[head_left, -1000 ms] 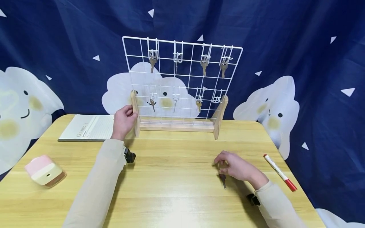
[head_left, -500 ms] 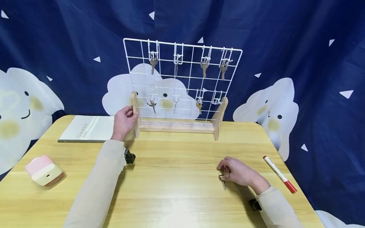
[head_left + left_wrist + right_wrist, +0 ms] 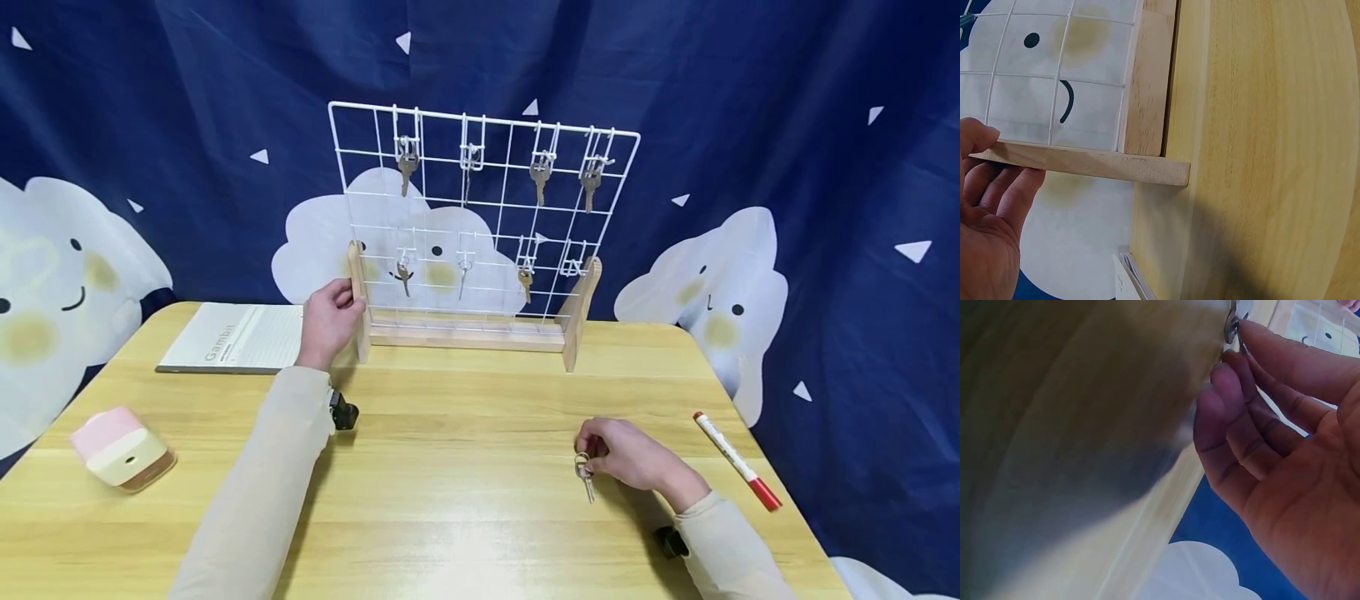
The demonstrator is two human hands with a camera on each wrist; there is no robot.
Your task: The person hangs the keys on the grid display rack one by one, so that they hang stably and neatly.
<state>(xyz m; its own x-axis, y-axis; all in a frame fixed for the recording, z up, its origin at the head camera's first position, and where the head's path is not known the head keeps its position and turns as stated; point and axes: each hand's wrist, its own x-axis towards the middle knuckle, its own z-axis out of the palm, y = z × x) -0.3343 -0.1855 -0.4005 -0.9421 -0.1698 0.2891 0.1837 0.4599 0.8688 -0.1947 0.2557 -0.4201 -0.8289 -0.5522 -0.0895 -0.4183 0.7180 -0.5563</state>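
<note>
My left hand [image 3: 327,325] grips the left wooden upright [image 3: 1091,161] of a white wire-grid rack [image 3: 465,336]. In the left wrist view the thumb lies on one side of the upright, the fingers on the other. Over the table at the right, my right hand [image 3: 633,457] pinches a key [image 3: 587,485] by its ring end, and the blade points down toward me. Only a small part of that key [image 3: 1231,328] shows at the fingertips in the right wrist view. Several keys [image 3: 540,179] hang from hooks on the grid; the lower right hook [image 3: 572,265] carries none.
A notebook [image 3: 247,333] lies behind my left forearm. At the left is a pink and cream box-like item [image 3: 123,450], and a red-capped marker [image 3: 738,462] lies near the table's right edge. A dark blue curtain [image 3: 712,83] hangs close behind the rack.
My right hand has drawn slightly toward me and to the right. The key in it has turned, so its ring and blade show more clearly. My left hand stays on the upright.
</note>
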